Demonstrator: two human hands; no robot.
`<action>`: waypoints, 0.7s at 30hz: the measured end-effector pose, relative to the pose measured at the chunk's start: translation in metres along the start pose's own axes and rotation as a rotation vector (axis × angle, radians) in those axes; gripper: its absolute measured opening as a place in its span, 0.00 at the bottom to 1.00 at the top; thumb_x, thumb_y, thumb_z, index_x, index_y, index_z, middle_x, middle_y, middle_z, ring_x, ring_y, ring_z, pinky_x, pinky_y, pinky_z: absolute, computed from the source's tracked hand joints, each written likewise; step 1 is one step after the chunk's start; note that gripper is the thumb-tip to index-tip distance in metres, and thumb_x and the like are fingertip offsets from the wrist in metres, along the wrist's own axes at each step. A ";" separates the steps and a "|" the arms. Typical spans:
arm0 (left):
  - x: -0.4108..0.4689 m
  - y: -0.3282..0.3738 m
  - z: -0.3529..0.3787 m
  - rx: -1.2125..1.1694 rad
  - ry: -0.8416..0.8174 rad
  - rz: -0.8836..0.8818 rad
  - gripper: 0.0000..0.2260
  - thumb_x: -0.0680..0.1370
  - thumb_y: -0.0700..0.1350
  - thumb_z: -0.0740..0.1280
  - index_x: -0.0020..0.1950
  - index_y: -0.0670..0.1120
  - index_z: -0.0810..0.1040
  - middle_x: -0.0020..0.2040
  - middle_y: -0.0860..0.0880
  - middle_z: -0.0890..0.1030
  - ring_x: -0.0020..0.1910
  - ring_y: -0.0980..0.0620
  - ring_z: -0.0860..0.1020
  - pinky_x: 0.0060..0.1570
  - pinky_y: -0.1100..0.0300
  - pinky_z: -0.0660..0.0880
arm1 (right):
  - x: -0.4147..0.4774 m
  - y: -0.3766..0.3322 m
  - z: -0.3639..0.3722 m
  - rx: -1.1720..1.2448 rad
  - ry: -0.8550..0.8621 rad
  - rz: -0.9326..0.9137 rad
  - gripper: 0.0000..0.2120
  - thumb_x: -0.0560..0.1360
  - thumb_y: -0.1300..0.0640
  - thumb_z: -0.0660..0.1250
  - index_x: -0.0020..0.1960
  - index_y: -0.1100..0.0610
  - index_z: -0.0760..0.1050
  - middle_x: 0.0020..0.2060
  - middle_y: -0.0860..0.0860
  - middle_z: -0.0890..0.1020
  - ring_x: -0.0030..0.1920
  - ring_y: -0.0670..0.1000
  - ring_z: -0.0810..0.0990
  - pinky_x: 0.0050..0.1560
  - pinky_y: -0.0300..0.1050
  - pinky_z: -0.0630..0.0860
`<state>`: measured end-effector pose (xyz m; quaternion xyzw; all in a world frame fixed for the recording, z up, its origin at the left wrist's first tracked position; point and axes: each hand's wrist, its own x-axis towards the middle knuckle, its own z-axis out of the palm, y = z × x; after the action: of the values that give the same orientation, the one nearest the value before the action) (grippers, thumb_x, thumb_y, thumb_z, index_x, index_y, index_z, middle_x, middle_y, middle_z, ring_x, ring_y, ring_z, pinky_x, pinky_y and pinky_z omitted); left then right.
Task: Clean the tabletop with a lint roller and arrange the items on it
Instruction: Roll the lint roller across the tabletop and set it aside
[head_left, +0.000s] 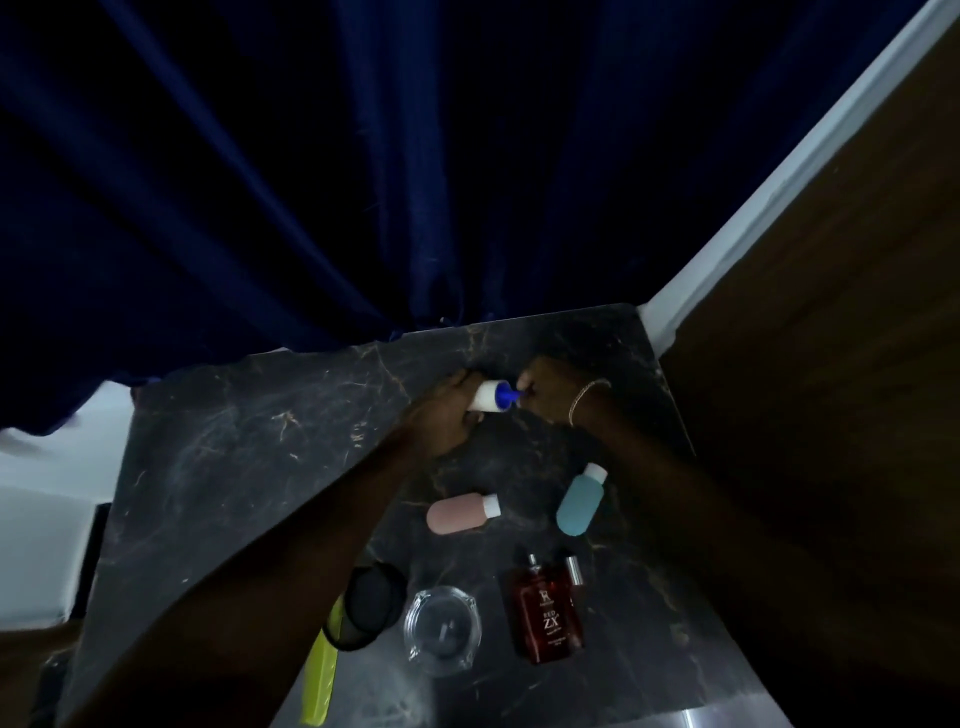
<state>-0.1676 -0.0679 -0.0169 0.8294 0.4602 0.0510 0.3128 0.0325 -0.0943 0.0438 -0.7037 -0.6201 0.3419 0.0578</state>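
Note:
Both my hands meet at the far side of the dark marble tabletop (218, 467). My left hand (441, 415) wraps the white roll of the lint roller (488, 397). My right hand (550, 392) pinches its blue handle end. Nearer to me lie a pink squeeze bottle (460, 513), a teal squeeze bottle (579, 503) and a red perfume bottle (545, 610), all on their sides. A clear glass ashtray (441, 629) sits beside a round black case (371, 605) and a yellow-green comb (322, 675).
A dark blue curtain (363, 182) hangs behind the table's far edge. A brown wooden panel (831, 338) with a white trim strip rises along the right side. A small silver cap (573, 570) rests by the perfume bottle.

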 end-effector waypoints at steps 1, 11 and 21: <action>0.011 0.003 0.002 -0.067 0.016 -0.006 0.25 0.78 0.42 0.72 0.75 0.47 0.71 0.72 0.44 0.75 0.70 0.43 0.75 0.71 0.45 0.72 | 0.003 0.003 -0.013 0.035 0.014 -0.019 0.10 0.75 0.60 0.71 0.54 0.63 0.81 0.47 0.59 0.85 0.43 0.55 0.84 0.47 0.45 0.79; 0.123 0.067 0.028 -0.610 0.063 -0.033 0.21 0.77 0.39 0.75 0.69 0.42 0.76 0.63 0.46 0.82 0.61 0.48 0.81 0.66 0.48 0.77 | 0.038 0.048 -0.095 0.251 0.369 -0.135 0.15 0.71 0.64 0.74 0.57 0.59 0.79 0.48 0.53 0.84 0.49 0.48 0.81 0.55 0.41 0.78; 0.186 0.089 0.051 -0.697 0.073 -0.128 0.22 0.76 0.38 0.75 0.69 0.42 0.75 0.63 0.44 0.82 0.63 0.44 0.81 0.66 0.44 0.77 | 0.081 0.090 -0.118 0.171 0.365 -0.078 0.13 0.74 0.60 0.72 0.58 0.60 0.79 0.49 0.56 0.85 0.51 0.52 0.83 0.58 0.45 0.78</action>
<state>0.0234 0.0220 -0.0452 0.6400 0.4771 0.2151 0.5627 0.1722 -0.0001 0.0547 -0.7220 -0.5948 0.2575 0.2420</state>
